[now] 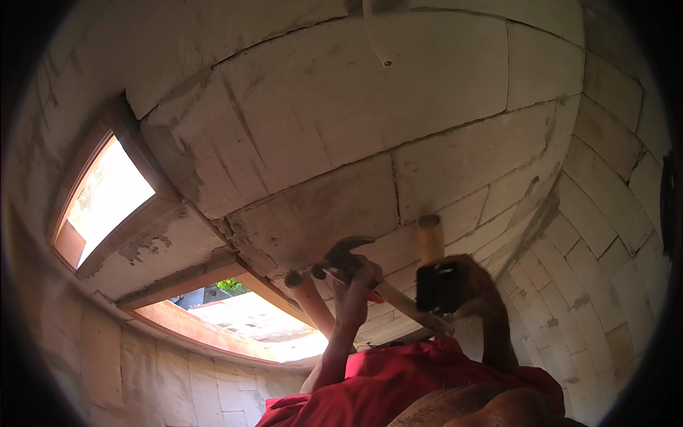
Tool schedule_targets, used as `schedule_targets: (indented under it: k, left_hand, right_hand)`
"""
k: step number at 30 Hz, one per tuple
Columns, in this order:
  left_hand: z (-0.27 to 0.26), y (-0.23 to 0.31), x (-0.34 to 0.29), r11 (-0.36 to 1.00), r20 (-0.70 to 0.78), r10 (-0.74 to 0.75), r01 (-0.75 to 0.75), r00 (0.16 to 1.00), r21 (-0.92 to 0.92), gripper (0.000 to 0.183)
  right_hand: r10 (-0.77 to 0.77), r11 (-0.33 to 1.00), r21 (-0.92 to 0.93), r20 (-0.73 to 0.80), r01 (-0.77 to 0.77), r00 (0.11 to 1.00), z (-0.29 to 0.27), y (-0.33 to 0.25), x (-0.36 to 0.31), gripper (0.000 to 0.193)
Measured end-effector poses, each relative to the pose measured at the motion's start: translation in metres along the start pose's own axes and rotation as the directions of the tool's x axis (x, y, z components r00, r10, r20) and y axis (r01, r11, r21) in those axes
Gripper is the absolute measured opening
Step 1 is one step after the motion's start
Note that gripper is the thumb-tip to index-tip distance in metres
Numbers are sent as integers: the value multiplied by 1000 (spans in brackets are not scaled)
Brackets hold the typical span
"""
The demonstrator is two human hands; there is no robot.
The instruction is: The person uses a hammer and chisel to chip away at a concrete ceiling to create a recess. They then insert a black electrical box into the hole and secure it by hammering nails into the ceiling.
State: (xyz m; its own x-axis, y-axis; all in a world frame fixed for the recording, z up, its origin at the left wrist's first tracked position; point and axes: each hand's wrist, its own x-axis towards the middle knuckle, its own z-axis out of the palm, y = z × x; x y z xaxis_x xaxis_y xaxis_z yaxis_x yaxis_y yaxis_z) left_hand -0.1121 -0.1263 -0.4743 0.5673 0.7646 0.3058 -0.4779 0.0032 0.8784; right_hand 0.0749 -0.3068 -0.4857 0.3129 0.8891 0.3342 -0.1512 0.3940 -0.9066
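My left hand (354, 286) is closed around a claw hammer (347, 250) near its dark metal head. The hammer's pale wooden handle (409, 307) slants down to the right, in front of my red shirt. Beside the fingers shows a small red piece (373, 297) that I cannot make out. On the right, my right hand (484, 295) grips a dark, boxy black object (439, 288) from its right side; its kind is not clear. The black object is close to the handle, and I cannot tell whether they touch.
Two round wooden poles, one (431, 245) behind the black object and one (307, 297) left of my left hand, stand against a pale block wall (320, 185). Wood-framed openings, one upper (167, 191) and one lower (178, 286), lie left. A cable (376, 39) hangs above.
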Motion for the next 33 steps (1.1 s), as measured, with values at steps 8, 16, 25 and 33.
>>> schedule_targets:
  k: [8, 16, 25, 33]
  left_hand:
    - [31, 95, 35, 906, -46, 402, -389, 915, 168, 17]
    - [64, 184, 60, 904, -26, 427, -426, 904, 38, 19]
    - [70, 188, 64, 925, 38, 379, -377, 924, -53, 21]
    - [72, 192, 71, 922, 70, 386, -387, 920, -4, 24]
  right_hand:
    - [-285, 933, 269, 148, 239, 947, 24, -92, 75, 111]
    - [-299, 877, 477, 459, 52, 836, 57, -178, 135, 76]
    - [-441, 898, 106, 216, 428, 871, 68, -187, 147, 62]
    - [-459, 887, 30, 183, 462, 870, 77, -188, 155, 63]
